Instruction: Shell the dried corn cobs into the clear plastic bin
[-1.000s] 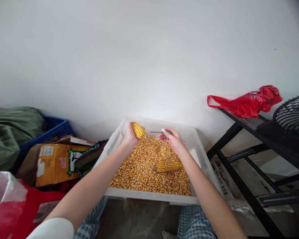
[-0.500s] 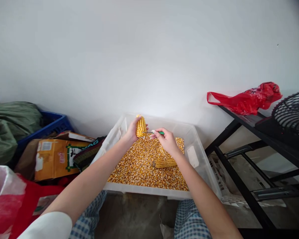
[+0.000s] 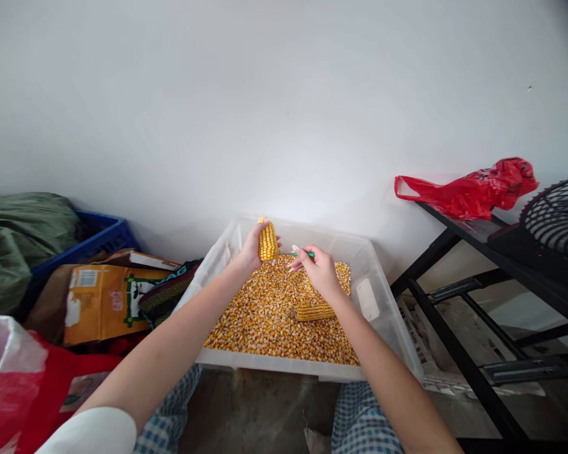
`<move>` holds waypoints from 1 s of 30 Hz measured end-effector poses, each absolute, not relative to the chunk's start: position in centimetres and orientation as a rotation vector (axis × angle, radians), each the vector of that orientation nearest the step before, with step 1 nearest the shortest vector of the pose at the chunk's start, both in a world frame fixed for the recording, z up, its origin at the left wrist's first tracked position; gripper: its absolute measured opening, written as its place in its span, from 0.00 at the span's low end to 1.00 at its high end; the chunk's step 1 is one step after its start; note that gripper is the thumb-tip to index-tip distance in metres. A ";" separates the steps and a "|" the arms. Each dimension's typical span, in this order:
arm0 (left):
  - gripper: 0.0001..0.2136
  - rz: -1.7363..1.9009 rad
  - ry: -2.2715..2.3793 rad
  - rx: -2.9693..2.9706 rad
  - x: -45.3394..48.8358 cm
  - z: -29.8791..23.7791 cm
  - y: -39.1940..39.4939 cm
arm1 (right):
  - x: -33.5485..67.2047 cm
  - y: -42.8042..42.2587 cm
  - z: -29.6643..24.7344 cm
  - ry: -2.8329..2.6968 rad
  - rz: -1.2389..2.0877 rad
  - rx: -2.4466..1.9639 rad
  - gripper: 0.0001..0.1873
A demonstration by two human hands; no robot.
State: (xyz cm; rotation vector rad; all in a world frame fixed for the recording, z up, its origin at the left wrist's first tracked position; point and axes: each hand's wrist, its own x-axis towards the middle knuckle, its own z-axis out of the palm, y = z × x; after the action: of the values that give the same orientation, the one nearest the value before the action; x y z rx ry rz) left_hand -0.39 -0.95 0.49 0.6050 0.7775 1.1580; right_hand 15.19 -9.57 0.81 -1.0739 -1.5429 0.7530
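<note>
Left hand (image 3: 250,247) grips a corn cob (image 3: 267,240); right hand (image 3: 320,272) pinches a green screwdriver (image 3: 303,254) above kernels (image 3: 274,315) in a plastic tub (image 3: 369,299). Orange carton (image 3: 108,304) carries a barcode label (image 3: 88,278); the dark bag (image 3: 165,296) reads "AG".

Translucent smooth plastic tub (image 3: 381,309), glossy dried corn kernels (image 3: 274,321), bumpy corn cob (image 3: 267,241). Green tool handle (image 3: 303,254) looks plastic, too small to be sure. Crinkled shiny red plastic bag (image 3: 468,192), matt cardboard box (image 3: 106,302), black metal shelf frame (image 3: 459,353), soft green cloth (image 3: 23,243).

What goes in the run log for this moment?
left hand: corn cob | right hand: green-handled tool | clear plastic tub: loose corn kernels, second cob
</note>
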 end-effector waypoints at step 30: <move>0.18 1.365 0.874 0.839 0.3 -0.1 -1.1 | 14.4 -10.6 0.7 -1.695 0.420 -1.142 0.16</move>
State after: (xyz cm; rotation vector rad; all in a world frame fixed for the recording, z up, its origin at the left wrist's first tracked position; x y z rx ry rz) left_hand 0.29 -1.07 -0.13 0.8389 0.8739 1.3648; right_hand 14.36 -10.64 0.67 -1.1418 -1.6949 0.4198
